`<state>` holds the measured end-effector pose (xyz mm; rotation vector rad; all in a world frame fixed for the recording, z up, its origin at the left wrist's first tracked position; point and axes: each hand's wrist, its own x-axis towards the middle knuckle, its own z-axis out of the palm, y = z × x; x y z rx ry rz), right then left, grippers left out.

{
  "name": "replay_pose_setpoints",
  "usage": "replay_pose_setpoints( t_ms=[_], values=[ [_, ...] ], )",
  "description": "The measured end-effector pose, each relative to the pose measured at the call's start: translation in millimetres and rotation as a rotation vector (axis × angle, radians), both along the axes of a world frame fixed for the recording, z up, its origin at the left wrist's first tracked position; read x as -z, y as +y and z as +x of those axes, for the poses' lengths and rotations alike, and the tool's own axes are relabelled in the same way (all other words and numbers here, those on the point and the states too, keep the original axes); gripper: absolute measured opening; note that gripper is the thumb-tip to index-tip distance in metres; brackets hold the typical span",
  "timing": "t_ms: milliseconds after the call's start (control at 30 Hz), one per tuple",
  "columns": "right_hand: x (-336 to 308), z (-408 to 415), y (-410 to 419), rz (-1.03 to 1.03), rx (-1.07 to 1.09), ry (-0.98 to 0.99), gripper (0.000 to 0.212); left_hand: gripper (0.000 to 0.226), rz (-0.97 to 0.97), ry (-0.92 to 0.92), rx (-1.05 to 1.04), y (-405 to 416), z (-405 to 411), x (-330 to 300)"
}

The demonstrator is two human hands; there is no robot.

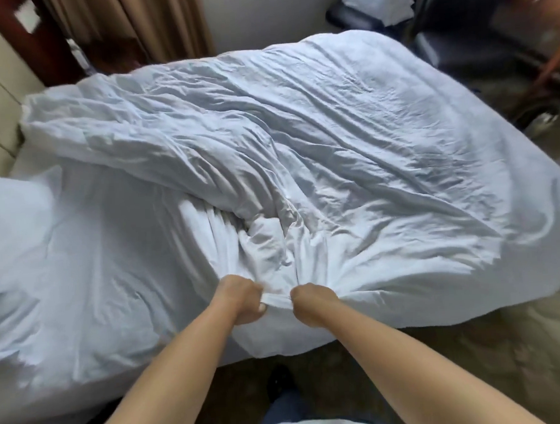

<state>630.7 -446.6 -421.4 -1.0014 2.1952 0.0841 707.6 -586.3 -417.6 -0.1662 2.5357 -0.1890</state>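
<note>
Duvet (301, 139): soft, bulky, limp; left hand (241, 298) and right hand (312, 302) both clutch its bunched near edge between them.

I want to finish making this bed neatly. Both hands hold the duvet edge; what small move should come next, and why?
Probably slide the left hand and right hand apart along the edge of the duvet. They grip it close together, so the cloth bunches into folds just beyond them, while the far part lies flatter.
</note>
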Motion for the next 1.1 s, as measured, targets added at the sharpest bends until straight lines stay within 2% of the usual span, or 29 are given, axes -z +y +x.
replay_pose_setpoints(
  t_ms=[133,400,633,733,800,900,1100],
  values=[
    [-15.4,18.3,25.5,-0.034,-0.041,0.073,0.029,0.036,0.008,0.064,-0.107,30.3,30.3,-20.0],
    [-25.1,73.6,87.9,-0.097,-0.131,0.127,0.031,0.026,0.092,0.043,-0.190,107.7,112.5,-47.9],
    [-13.4,105.0,93.0,-0.141,-0.222,0.163,0.034,0.025,0.204,-0.080,-0.310,116.7,149.3,-50.4],
    [-6.0,99.4,92.8,-0.070,-0.199,0.093,0.032,0.016,0.306,-0.106,-0.372,111.3,149.5,-43.5],
    [2.0,96.8,93.4,0.000,-0.205,0.045,0.033,0.023,0.367,-0.126,-0.423,100.4,149.3,-37.2],
    [10.4,93.9,86.7,0.031,-0.209,0.007,0.052,0.046,0.273,-0.129,-0.392,73.6,149.5,-30.5],
    [13.2,91.6,22.1,-0.014,-0.291,-0.035,0.068,0.048,0.141,-0.142,-0.424,0.3,153.1,-15.1]
  ],
)
